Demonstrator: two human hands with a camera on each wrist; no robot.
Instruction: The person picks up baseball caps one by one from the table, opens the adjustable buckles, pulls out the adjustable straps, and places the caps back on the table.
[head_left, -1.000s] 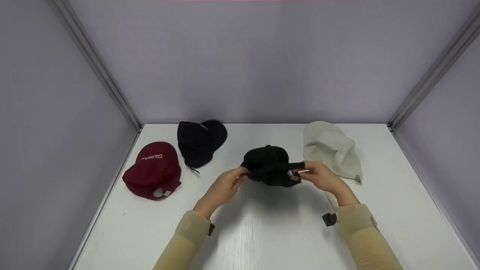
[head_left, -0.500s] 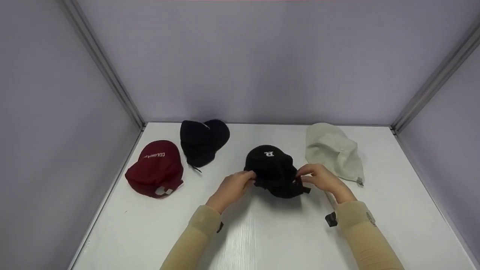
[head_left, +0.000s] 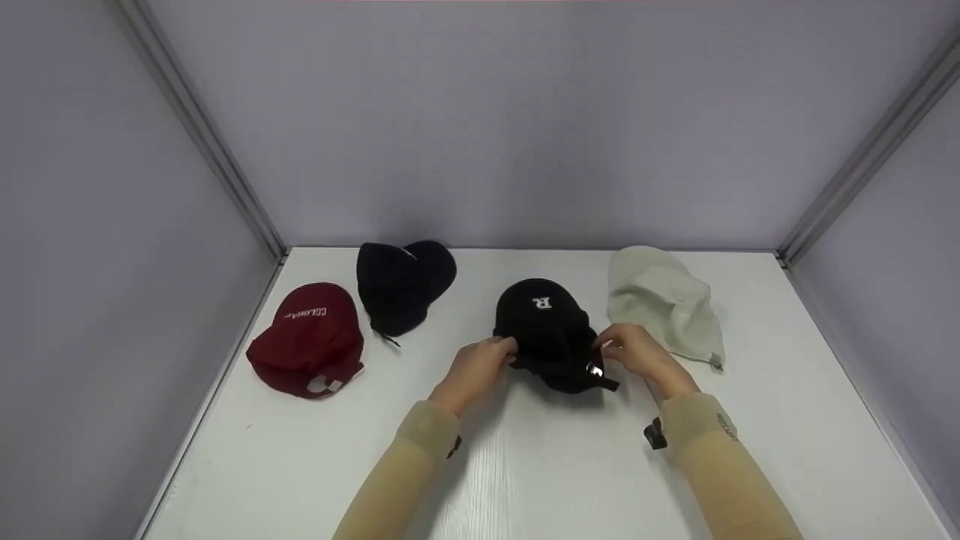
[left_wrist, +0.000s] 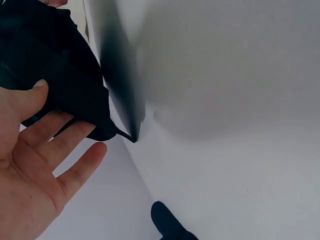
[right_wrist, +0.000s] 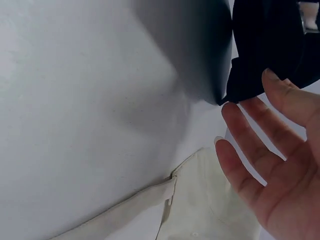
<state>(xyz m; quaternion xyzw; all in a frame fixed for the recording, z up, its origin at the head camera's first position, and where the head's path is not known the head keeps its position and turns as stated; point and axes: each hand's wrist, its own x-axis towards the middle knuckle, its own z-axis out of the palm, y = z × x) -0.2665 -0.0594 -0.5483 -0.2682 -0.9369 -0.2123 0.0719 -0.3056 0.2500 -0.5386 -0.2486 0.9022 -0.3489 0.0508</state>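
Near the left edge of the white desk (head_left: 555, 465), a maroon cap (head_left: 307, 341) with white lettering, then, close to the far edge, a dark navy cap (head_left: 401, 292). Out from the middle of that far edge, pinched at its left side by the left hand (head_left: 474, 375), a black cap (head_left: 546, 330) with a white R, pinched also at its right side, near the strap, by the right hand (head_left: 637, 351). Just behind, toward the far right corner, a pale cap (head_left: 667, 300).

Black cap (head_left: 541, 322) — matt cloth, pale hat (head_left: 654, 296) — creased cloth; tabletop (head_left: 551, 465) smooth, faintly glossy
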